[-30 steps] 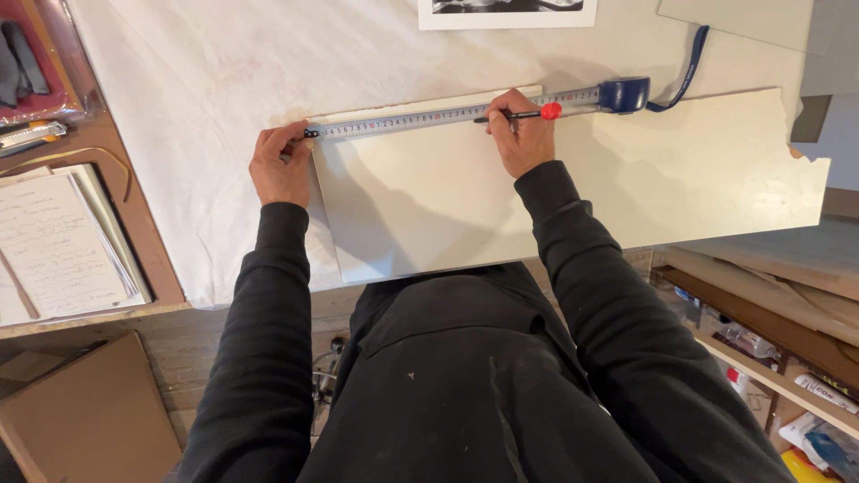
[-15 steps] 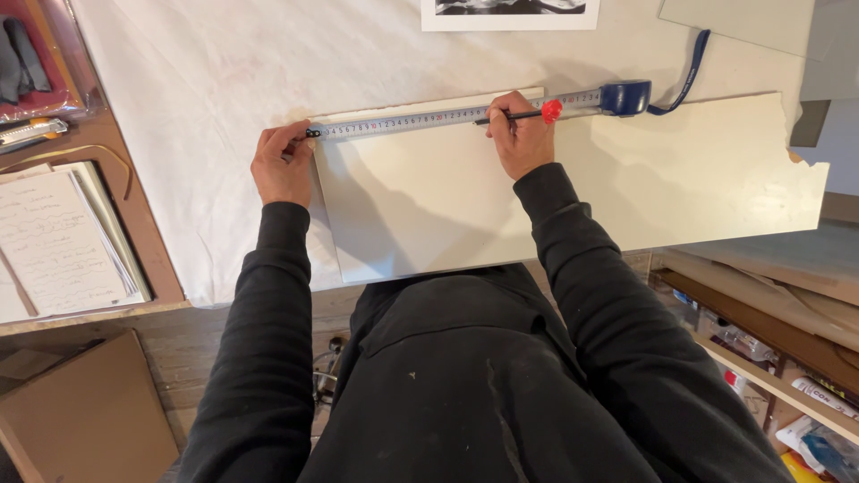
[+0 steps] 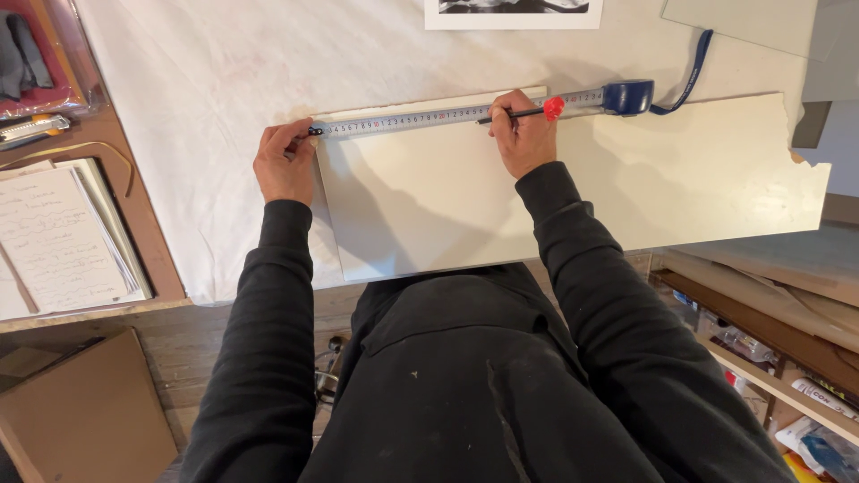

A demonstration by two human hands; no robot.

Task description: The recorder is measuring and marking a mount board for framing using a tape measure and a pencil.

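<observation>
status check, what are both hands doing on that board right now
Left hand pins tape measure end at white board left edge. Right hand holds red-capped pencil against the tape. Blue tape case lies right; nothing in the way.

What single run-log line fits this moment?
left hand: pins tape measure end | right hand: pencil on board
</observation>
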